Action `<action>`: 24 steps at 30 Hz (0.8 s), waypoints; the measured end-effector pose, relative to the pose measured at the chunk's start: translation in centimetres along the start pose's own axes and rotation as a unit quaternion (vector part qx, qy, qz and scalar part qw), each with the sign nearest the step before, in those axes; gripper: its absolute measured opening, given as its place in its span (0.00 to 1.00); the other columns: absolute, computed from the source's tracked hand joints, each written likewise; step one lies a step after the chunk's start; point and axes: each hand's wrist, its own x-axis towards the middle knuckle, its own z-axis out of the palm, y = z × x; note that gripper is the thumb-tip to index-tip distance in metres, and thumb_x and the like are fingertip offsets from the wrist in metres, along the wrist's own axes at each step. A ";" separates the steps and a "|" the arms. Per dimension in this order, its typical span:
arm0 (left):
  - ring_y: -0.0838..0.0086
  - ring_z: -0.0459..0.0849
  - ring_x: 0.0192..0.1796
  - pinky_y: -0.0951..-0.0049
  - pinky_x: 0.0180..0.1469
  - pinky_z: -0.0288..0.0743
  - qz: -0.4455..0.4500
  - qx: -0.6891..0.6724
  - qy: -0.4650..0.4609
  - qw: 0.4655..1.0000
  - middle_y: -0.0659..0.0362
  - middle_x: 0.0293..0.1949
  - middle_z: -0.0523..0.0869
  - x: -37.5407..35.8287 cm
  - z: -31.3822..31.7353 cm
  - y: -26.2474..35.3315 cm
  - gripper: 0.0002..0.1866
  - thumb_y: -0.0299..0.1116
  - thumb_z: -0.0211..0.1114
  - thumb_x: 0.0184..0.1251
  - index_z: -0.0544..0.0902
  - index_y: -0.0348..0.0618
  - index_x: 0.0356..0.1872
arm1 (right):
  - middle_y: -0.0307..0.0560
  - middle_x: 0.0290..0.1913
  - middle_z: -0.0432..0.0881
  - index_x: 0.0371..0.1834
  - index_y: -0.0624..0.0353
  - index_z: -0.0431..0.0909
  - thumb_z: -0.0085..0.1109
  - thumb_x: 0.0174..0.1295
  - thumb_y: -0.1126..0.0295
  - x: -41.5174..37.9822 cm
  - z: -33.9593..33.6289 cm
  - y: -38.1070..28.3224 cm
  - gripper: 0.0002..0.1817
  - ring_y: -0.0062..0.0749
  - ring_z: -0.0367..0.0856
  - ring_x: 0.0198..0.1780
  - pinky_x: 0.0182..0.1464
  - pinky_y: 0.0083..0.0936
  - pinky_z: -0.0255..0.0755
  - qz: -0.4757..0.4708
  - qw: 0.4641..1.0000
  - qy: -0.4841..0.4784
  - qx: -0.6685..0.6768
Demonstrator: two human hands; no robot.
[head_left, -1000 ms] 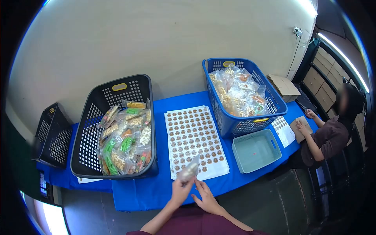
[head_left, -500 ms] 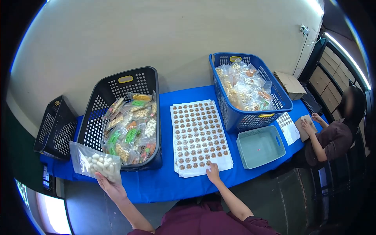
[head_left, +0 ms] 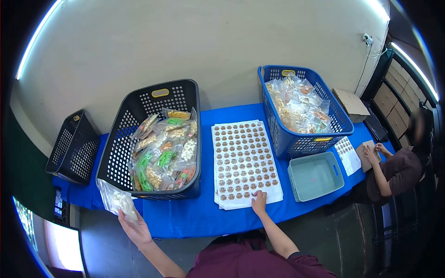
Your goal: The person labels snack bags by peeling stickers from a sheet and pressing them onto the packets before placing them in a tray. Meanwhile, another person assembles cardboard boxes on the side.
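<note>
Left hand (head_left: 135,228) holding a clear snack bag (head_left: 118,202) by its near end, just near-left of the black basket (head_left: 139,116). Right hand (head_left: 259,202) lying flat, fingers pressing the sticker sheet (head_left: 244,162), holding nothing.

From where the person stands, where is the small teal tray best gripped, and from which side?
Grip the small teal tray by its near rim or the slot handle on its right end wall, coming from above with the right hand, which rests on the sticker sheet beside it. It looks empty and sits flat and open-topped, so the rim is probably free.
</note>
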 end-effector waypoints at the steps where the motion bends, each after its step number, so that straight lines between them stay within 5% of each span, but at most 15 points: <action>1: 0.69 0.75 0.53 0.78 0.53 0.75 0.001 0.006 0.011 1.000 0.50 0.55 0.70 -0.2 0.2 -0.1 0.23 0.34 0.50 0.66 0.61 0.32 0.58 | 0.55 0.43 0.62 0.40 0.60 0.65 0.61 0.41 0.80 0.0 0.2 0.2 0.22 0.48 0.67 0.43 0.47 0.33 0.64 0.004 1.000 0.022 0.012; 6: 0.69 0.75 0.52 0.77 0.53 0.75 -0.027 0.003 -0.011 1.000 0.51 0.55 0.71 -0.2 0.2 -0.6 0.21 0.34 0.50 0.67 0.62 0.34 0.57 | 0.56 0.46 0.59 0.51 0.60 0.66 0.63 0.42 0.79 0.4 0.3 1.0 0.28 0.46 0.68 0.43 0.48 0.32 0.65 0.039 0.995 0.044 0.077; 9: 0.70 0.74 0.53 0.77 0.54 0.74 -0.006 0.016 -0.028 0.999 0.53 0.55 0.71 -0.1 0.6 -1.4 0.21 0.35 0.49 0.67 0.62 0.36 0.58 | 0.54 0.46 0.61 0.52 0.59 0.68 0.62 0.44 0.78 -0.1 -0.4 0.4 0.27 0.47 0.69 0.43 0.49 0.32 0.66 -0.010 1.000 -0.005 -0.008; 18: 0.73 0.72 0.56 0.79 0.55 0.72 0.035 0.086 -0.074 0.993 0.56 0.56 0.70 -0.2 0.2 -2.8 0.25 0.42 0.49 0.67 0.60 0.39 0.60 | 0.61 0.49 0.67 0.48 0.61 0.72 0.53 0.50 0.80 -2.5 -0.9 -0.6 0.19 0.51 0.70 0.48 0.49 0.37 0.67 -0.097 0.991 0.009 -0.095; 24: 0.71 0.71 0.56 0.72 0.56 0.70 -0.001 0.145 -0.126 0.981 0.56 0.56 0.69 -0.8 1.0 -2.6 0.25 0.39 0.50 0.67 0.58 0.40 0.62 | 0.60 0.48 0.68 0.42 0.63 0.71 0.55 0.47 0.79 -3.5 -1.4 0.2 0.16 0.50 0.70 0.48 0.48 0.34 0.67 -0.159 0.983 -0.005 -0.089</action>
